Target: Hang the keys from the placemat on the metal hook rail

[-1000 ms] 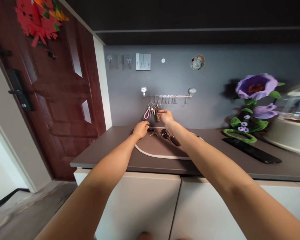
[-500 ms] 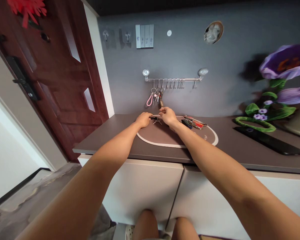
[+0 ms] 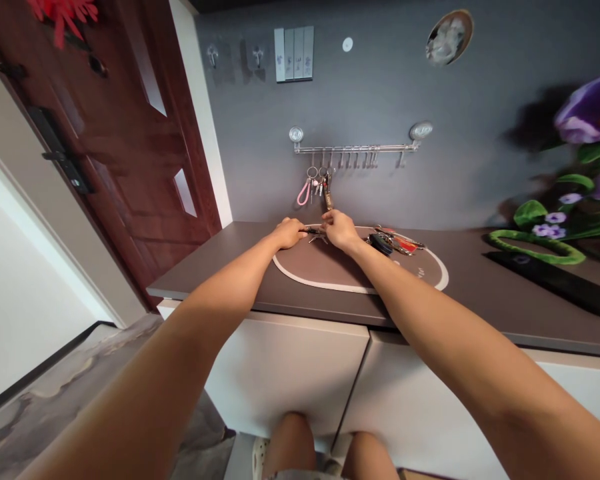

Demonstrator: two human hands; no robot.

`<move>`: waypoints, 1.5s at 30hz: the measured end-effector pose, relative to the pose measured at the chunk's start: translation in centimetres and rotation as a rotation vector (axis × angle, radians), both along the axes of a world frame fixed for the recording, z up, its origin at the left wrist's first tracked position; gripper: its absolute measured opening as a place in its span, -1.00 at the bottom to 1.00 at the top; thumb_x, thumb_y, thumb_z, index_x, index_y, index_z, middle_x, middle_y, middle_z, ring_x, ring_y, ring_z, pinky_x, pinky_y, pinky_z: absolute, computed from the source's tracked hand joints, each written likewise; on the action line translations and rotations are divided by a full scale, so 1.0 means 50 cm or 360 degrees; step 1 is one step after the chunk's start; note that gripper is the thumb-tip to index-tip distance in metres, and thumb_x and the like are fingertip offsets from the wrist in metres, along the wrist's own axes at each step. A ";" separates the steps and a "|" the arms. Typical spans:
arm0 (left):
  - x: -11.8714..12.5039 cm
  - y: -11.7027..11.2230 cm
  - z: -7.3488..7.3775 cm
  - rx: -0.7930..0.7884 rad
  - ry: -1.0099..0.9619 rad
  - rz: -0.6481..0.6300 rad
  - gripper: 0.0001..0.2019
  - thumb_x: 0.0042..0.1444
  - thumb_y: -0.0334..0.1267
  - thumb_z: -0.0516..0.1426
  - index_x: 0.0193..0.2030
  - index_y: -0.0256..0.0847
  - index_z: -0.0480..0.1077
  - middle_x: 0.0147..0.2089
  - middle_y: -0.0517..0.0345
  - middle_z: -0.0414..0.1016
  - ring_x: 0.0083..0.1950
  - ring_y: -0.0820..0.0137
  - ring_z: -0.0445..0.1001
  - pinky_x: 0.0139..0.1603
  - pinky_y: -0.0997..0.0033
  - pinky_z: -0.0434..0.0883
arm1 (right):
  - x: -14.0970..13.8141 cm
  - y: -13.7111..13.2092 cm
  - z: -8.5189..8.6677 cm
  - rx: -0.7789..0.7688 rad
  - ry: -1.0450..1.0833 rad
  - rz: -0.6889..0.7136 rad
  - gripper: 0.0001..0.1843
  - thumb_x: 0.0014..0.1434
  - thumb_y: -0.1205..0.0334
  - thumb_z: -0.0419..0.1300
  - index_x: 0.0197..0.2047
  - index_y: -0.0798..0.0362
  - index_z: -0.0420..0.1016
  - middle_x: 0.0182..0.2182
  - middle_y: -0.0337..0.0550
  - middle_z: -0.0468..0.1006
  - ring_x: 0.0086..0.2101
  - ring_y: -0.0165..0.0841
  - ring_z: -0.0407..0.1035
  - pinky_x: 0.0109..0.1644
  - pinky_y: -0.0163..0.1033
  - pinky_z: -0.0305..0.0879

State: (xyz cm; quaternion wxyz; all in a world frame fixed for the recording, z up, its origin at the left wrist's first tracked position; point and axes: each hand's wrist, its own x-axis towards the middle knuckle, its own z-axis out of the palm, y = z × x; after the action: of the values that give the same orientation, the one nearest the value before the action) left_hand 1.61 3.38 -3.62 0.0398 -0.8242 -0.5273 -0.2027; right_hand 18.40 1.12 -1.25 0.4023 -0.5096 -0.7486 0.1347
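Observation:
My left hand (image 3: 289, 233) rests at the mat's left rear edge, fingers closed on the dark end of a bunch of keys (image 3: 318, 237). The metal keys show in the gap between my hands. From the right, my right hand (image 3: 340, 230) meets the same bunch with curled fingers; its exact grip is partly hidden. Just above its fingertips hangs a brown tag (image 3: 329, 200) on a key set. Right of that hand, a pile of keys with a black fob (image 3: 381, 244) and a red piece (image 3: 407, 247) lies on the brown, white-edged mat (image 3: 320, 273).
A clear hook rail (image 3: 360, 149) on the grey wall carries key sets, one with a pink loop (image 3: 304, 192), on its left hooks. Purple flowers (image 3: 550, 225) and a long black object (image 3: 560, 283) are on the counter's right. A dark red door (image 3: 130, 160) stands left.
The view has shifted slightly, so the rail and flowers sit a little differently in the picture. Both hands remain at the bunch of keys on the mat, almost unmoved.

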 end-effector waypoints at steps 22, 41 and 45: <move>0.001 -0.032 0.029 0.0074 0.0068 0.0066 -0.76 0.12 -0.28 -0.04 -0.32 -0.25 0.45 -0.29 0.05 0.48 -0.26 0.37 0.37 -0.24 0.47 0.22 | -0.005 -0.012 -0.001 0.0027 -0.0178 0.0021 -0.75 0.04 0.37 0.08 -0.18 0.14 0.43 -0.25 -0.03 0.50 -0.21 -0.34 0.36 -0.05 -0.25 0.21; 0.028 -0.055 0.054 0.0095 -0.0598 -0.0006 -0.74 0.16 -0.32 -0.13 -0.45 -0.30 0.29 -0.60 0.24 0.26 -0.55 0.52 0.25 -0.45 0.52 0.20 | -0.004 -0.013 -0.001 0.0444 -0.0101 0.0418 -0.79 -0.02 0.41 0.10 -0.26 0.10 0.43 -0.31 -0.15 0.42 -0.30 -0.44 0.31 -0.14 -0.29 0.24; 0.027 -0.049 0.051 0.0053 -0.0763 -0.0041 -0.74 0.16 -0.31 -0.13 -0.48 -0.29 0.25 -0.60 0.25 0.23 -0.55 0.54 0.25 -0.49 0.54 0.20 | -0.003 -0.011 -0.001 0.0487 -0.0070 0.0412 -0.72 0.00 0.44 0.06 -0.19 0.08 0.44 -0.26 -0.12 0.43 -0.30 -0.43 0.32 -0.11 -0.26 0.24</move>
State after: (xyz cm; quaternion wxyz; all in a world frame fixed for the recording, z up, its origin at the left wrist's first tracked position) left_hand 2.95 0.94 -1.09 -0.0756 -0.7585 -0.5077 -0.4016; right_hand 18.27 0.58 -1.32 0.4381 -0.3448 -0.8281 0.0588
